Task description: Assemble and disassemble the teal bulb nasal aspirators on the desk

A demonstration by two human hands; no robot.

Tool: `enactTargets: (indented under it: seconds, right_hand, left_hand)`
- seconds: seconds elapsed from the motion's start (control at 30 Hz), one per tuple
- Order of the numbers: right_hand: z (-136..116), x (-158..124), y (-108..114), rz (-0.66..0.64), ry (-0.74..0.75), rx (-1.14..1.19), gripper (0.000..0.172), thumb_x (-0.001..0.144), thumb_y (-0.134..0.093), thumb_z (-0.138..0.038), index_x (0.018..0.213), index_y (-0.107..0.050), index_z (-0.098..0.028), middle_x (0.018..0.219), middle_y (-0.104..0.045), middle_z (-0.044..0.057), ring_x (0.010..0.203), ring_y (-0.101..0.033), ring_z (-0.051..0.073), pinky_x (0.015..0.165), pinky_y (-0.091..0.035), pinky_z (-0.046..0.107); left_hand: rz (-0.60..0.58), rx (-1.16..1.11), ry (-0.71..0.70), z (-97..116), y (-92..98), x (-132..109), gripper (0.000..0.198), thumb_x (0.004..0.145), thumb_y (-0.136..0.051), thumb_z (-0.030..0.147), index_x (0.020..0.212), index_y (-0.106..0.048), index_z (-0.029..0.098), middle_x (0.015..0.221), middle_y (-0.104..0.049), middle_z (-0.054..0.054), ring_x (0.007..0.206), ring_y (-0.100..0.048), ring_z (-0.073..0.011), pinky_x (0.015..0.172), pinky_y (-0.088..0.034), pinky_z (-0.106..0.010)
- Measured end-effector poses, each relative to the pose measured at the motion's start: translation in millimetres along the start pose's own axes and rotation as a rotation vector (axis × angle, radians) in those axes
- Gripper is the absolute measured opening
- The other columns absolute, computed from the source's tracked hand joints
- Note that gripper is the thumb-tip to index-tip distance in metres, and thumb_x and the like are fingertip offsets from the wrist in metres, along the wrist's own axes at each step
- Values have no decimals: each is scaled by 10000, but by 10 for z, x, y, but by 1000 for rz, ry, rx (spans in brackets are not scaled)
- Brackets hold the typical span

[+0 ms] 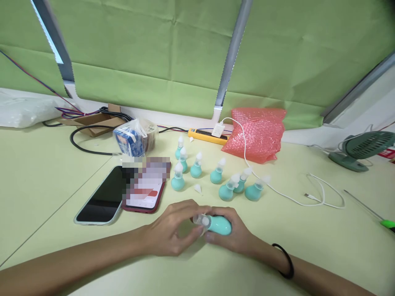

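Between my two hands lies a teal bulb nasal aspirator (220, 225) on its side, its clear nozzle end pointing left. My right hand (237, 238) is wrapped round the teal bulb. With thumb and fingers, my left hand (173, 228) pinches the clear end; the fingers partly hide the tip. Beyond the hands stand several similar teal aspirators with whitish tips, among them a near-left one (177, 183) and a tilted one at the right (254, 191). A small white piece (198, 188) rests on the table in front of them.
To the left lie a dark-screened phone (100, 199) and a red-cased phone (145, 199). At the back are a bagged blue package (131, 139), a yellow power strip (205, 137) and pink bubble wrap (259, 135). A white cable (286, 199), green fan (367, 146) and screwdriver (387, 224) occupy the right.
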State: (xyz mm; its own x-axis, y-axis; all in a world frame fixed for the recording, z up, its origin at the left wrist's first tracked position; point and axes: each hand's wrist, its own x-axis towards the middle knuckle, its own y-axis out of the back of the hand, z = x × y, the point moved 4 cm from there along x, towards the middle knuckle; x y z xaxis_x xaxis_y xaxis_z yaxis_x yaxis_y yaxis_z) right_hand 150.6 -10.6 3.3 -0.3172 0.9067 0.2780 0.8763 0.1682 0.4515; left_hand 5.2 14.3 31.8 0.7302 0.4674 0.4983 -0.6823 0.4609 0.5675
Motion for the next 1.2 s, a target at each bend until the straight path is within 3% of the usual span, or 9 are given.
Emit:
enactTargets:
  seconds: [0.17, 0.33, 0.5, 0.67, 0.8, 0.93, 1.03, 1.1, 1.2]
  right_hand:
    - [-145, -120, -2, 126, 306, -161, 217, 639, -594, -232, 840, -515, -207, 721, -625, 13, 642, -589, 154, 611, -463, 268]
    - [-172, -163, 29, 218, 403, -190, 342, 623, -615, -214, 936, -478, -226, 774, -629, 16, 681, -594, 160, 626, -469, 271]
    - [-179, -153, 19, 200, 405, -199, 312, 635, -611, -221, 918, -482, -225, 755, -637, 17, 673, -598, 160, 630, -454, 270]
    - [-221, -131, 20, 194, 377, -193, 224, 660, -589, -250, 865, -507, -211, 701, -648, 14, 628, -593, 155, 608, -443, 265]
    - [-150, -138, 23, 214, 267, -216, 157, 648, -589, -250, 791, -552, -197, 690, -641, 26, 627, -580, 166, 603, -438, 274]
    - [-35, -144, 45, 245, 105, -169, 158, 651, -590, -247, 789, -563, -174, 644, -612, 25, 580, -553, 155, 558, -424, 267]
    - [-27, -118, 44, 213, 62, -125, 121, 657, -588, -241, 745, -560, -163, 597, -589, 10, 535, -532, 135, 528, -414, 244]
    - [-49, -99, 52, 231, 54, -150, 114, 654, -590, -241, 732, -565, -162, 610, -596, 10, 547, -535, 133, 542, -414, 238]
    - [-75, -79, 53, 249, 48, -188, 103, 650, -587, -236, 719, -570, -161, 601, -594, 0, 530, -522, 118, 545, -413, 221]
  left_hand:
    - [-119, 127, -20, -62, 28, 27, 574, 744, -297, 36, 1291, -202, 181, 1334, -276, -82, 1215, -252, -215, 973, -281, -390]
    - [-372, 540, -33, -241, -147, 61, 729, 646, -428, 37, 1312, -145, 127, 1398, -58, -101, 1261, 18, -304, 1002, -154, -477]
    - [-404, 677, -33, -317, -213, 80, 639, 717, -421, 119, 1306, -175, 112, 1386, -116, -127, 1250, -23, -343, 980, -177, -501]
    - [-375, 673, -29, -306, -202, 78, 495, 756, -404, 150, 1237, -312, 78, 1235, -384, -177, 1157, -296, -341, 912, -308, -479]
    - [-248, 555, -40, -287, -185, 26, 359, 727, -400, 49, 1074, -477, 96, 1036, -526, -150, 963, -468, -293, 730, -454, -397]
    - [108, 184, -50, -151, -47, -4, 263, 785, -395, 44, 993, -521, 143, 967, -572, -108, 884, -541, -196, 721, -478, -296]
    - [307, -169, 238, -94, 84, 16, 164, 775, -506, 130, 929, -530, 179, 950, -600, -68, 790, -599, -167, 675, -500, -253]
    - [353, -435, 423, -59, 124, 36, 181, 743, -567, 173, 913, -507, 183, 969, -607, -61, 731, -623, -167, 668, -507, -264]
    - [373, -700, 564, -18, 143, 60, 235, 688, -634, 191, 883, -506, 172, 917, -639, -56, 730, -631, -176, 676, -504, -260]
